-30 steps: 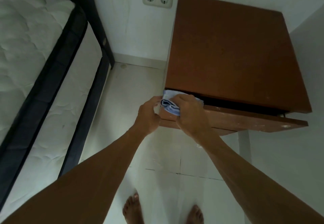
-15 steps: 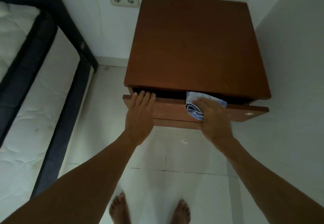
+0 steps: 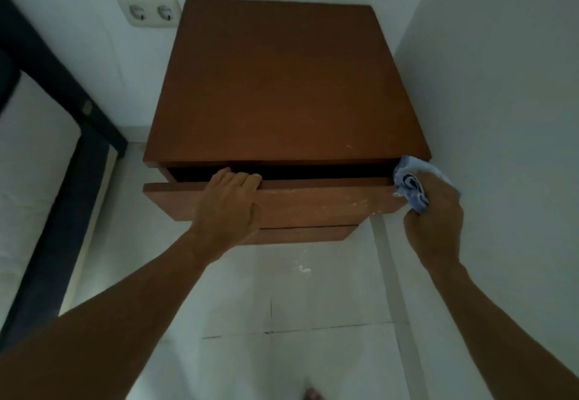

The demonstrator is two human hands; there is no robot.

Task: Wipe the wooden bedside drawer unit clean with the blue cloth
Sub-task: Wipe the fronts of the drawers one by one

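The wooden bedside drawer unit [image 3: 282, 86] stands in the room's corner, brown with a flat top. Its top drawer [image 3: 313, 203] is pulled out a little, showing a dark gap and pale dusty smears on its front. My left hand [image 3: 230, 208] grips the drawer's upper edge left of the middle, fingers curled over it. My right hand [image 3: 434, 221] holds the bunched blue cloth [image 3: 413, 185] against the drawer's right end, close to the wall.
A white wall [image 3: 501, 117] runs tight along the unit's right side. A double wall socket [image 3: 150, 12] sits behind the unit at the left. A dark bed frame [image 3: 78, 155] with a white mattress fills the left. White floor tiles [image 3: 282, 305] lie below.
My right hand has slid the cloth rightward along the drawer front to its right end. My left hand moved right along the drawer's upper edge. The view shifted closer.
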